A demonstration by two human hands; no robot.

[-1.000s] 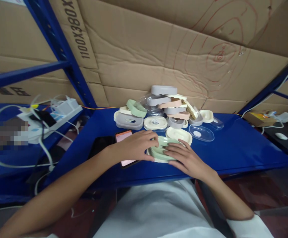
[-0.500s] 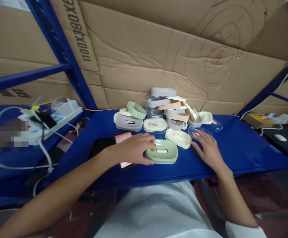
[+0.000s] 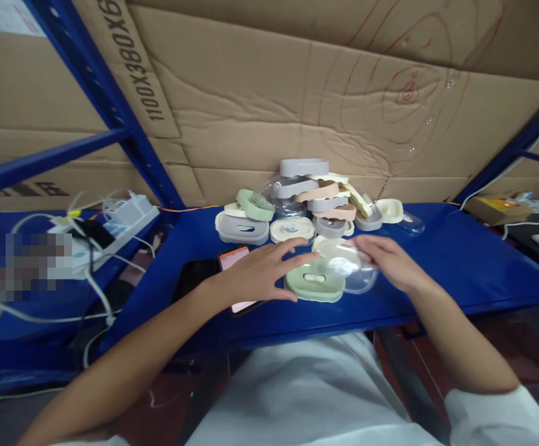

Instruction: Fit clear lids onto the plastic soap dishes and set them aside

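Pinched in my right hand (image 3: 388, 259) is the clear lid (image 3: 360, 277). Fingers spread, my left hand (image 3: 262, 272) hovers by the green dish (image 3: 316, 286).

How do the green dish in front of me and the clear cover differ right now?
The green dish is opaque, while the clear cover is see-through. The green dish lies flat above the blue table; the clear cover is held in the right hand. The green dish shows a cream strip mid-face, the clear cover a whitish round patch. Both have rounded outlines.
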